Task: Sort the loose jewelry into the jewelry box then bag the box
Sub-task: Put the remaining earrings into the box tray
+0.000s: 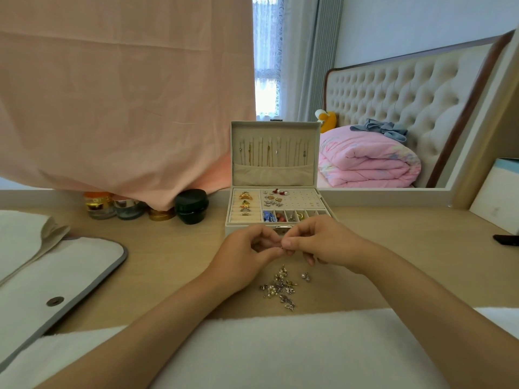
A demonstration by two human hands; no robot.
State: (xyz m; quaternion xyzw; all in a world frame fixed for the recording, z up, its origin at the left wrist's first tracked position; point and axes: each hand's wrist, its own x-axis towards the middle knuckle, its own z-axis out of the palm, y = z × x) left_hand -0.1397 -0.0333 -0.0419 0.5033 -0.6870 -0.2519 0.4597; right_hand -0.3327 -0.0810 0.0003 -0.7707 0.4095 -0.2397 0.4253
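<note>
- Desk [174, 265]: light wood top, my working surface. A pale fabric bag with grey piping and a snap [56, 279] lies flat at my left, well apart from the box; I take it as the bag for the last step.
- Jewelry box [276, 209]: lid open and upright, chains hanging inside it. Rings sit in the left rolls, studs on the perforated pad, and mixed pieces in the front row of small compartments; the rightmost ones look empty.
- Loose jewelry pile [280, 286]: silver and pearl pieces on the desk just below my hands, so sorting is unfinished.
- Left hand [247, 252] and right hand [320, 244]: fingertips meet in front of the box latch, both pinched narrow on one tiny piece [281, 247], too small for me to identify.
- Judgement: I appear to be separating or fitting an earring. I should work low over the desk, keep both pinches firm until the piece is over its compartment, and avoid sweeping a wrist through the pile.
</note>
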